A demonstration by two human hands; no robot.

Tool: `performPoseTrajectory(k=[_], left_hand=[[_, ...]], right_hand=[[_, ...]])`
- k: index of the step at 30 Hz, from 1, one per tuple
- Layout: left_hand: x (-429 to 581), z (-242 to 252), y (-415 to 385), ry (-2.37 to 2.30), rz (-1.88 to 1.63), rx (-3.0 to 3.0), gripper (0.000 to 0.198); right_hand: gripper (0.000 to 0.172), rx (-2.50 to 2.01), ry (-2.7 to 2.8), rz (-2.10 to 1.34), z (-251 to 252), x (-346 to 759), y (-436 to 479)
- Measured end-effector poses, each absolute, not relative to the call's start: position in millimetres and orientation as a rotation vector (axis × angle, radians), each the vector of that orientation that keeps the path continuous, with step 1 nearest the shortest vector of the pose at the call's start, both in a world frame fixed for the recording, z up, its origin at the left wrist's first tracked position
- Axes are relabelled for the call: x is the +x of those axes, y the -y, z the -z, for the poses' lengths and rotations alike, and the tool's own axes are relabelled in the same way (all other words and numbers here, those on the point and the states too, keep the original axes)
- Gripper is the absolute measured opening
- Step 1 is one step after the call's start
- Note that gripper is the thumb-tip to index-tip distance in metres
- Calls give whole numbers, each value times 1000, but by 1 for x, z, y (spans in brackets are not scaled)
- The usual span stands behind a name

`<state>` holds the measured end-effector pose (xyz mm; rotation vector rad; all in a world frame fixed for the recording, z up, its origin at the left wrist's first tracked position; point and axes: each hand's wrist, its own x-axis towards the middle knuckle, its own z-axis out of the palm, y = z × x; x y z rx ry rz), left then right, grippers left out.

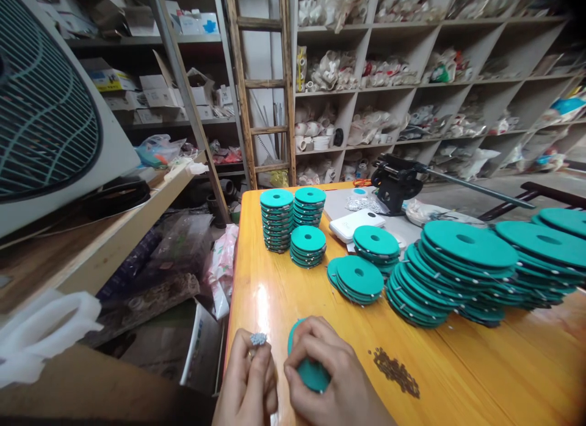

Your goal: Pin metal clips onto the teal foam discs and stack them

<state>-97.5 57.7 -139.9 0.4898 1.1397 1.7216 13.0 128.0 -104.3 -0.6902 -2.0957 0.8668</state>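
My left hand (249, 380) is closed at the near edge of the orange table (480, 365), pinching a small bunch of silvery metal pieces (258, 339) that stick up above the fingers. My right hand (327, 383) sits just to its right, fingers curled around a teal disc (311, 372), which shows partly under the palm. A small pile of dark bits (396, 371) lies on the table right of my right hand. Stacks of teal discs (293, 221) stand farther back, and larger fanned piles of teal discs (453, 267) spread to the right.
A white box (357, 223) and a black clamp tool (396, 182) with a long rod sit at the table's far end. A fan (46, 108) stands on a wooden bench at left. A ladder (265, 84) and shelves of bagged fittings (412, 72) fill the back.
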Motion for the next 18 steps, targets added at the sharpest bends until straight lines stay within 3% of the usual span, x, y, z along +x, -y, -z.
performPoseTrajectory(k=[6,9,13,18], left_hand=[[-110,130,-60,-1123,-1692,465,40],[-114,128,-62,-1110,-1697,451,41],[-114,130,-62,-1191,-1632,511,34],[-111,128,-58,-1214,-1652,411,38]], right_hand=[[23,-730,2197,-737,112,19,-128],[17,-775,2361,-554,116,33,-128],[51,-784,2588,-167,114,51,-130],[19,-871,2514,-72,81,70,-158]])
